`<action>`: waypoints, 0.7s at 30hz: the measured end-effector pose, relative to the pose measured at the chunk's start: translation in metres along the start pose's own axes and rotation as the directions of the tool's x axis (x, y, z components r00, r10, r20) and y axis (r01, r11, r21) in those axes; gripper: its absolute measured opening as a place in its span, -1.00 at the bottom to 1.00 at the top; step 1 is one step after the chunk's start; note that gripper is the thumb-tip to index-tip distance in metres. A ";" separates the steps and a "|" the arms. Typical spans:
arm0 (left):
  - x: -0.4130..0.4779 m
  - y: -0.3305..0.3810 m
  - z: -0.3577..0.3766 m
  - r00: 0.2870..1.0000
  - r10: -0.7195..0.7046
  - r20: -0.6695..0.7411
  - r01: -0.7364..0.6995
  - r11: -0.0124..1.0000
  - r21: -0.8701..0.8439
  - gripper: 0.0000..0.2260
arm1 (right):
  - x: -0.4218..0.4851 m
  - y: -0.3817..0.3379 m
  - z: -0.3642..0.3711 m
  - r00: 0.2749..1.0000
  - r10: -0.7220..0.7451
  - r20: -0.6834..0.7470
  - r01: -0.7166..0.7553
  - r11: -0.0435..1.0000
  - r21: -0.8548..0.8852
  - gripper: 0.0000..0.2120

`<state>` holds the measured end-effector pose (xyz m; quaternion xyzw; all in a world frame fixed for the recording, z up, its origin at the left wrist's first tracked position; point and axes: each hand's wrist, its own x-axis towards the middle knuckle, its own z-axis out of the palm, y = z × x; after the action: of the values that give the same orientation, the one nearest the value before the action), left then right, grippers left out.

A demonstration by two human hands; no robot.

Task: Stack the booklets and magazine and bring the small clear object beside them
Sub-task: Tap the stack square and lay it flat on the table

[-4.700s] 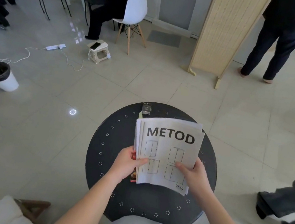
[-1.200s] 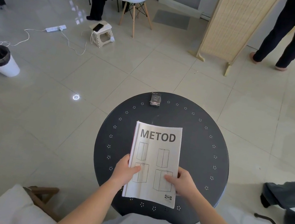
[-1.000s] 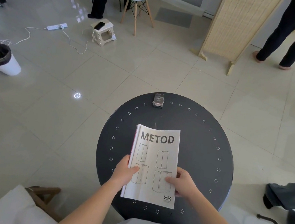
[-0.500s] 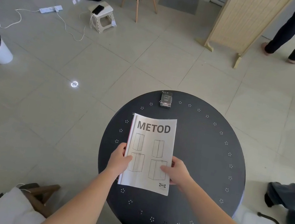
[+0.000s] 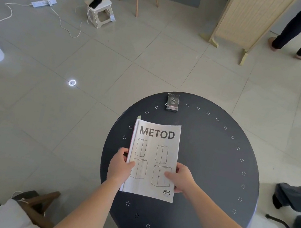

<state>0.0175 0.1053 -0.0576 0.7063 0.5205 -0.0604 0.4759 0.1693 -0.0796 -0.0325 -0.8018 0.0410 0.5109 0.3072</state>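
I see the left hand closed on the left edge of the stack, thumb lying on the top cover and the other fingers tucked under or along that edge. The right hand grips the stack's right edge the same way, thumb on top of the cover near its lower right drawing. The stack lies flat on the round black table, left of the table's centre, with its top booklet (white cover, large "METOD" heading, four cabinet line drawings) facing up and upright to me. A thin red strip shows along the stack's left edge beneath the top booklet, and a small pale corner sticks out at its far left corner, so lower layers sit slightly off-square. How many items lie underneath I cannot tell. The small clear object rests at the table's far rim, beyond the stack's far edge and well apart from it, roughly in line with the stack's right half. Neither hand touches it. Both forearms reach in over the table's near rim.
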 end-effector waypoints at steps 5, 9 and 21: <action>-0.005 0.001 0.001 0.997 0.017 -0.076 -0.011 0.996 0.090 -0.51 | 0.002 0.007 0.001 0.994 0.011 -0.113 -0.023 0.993 -0.112 -0.83; -0.016 0.008 0.003 0.963 0.249 -0.100 -0.196 0.908 0.371 -0.35 | -0.003 0.014 0.008 0.952 -0.156 -0.262 0.074 0.952 -0.297 -0.70; -0.026 0.017 0.015 0.932 0.360 0.033 -0.330 0.811 0.484 -0.41 | 0.002 0.023 0.014 0.949 -0.161 -0.272 0.070 0.946 -0.316 -0.74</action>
<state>0.0255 0.0768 -0.0406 0.8863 0.3662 -0.0791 0.2722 0.1506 -0.0903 -0.0481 -0.9074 -0.0398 0.3670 0.2010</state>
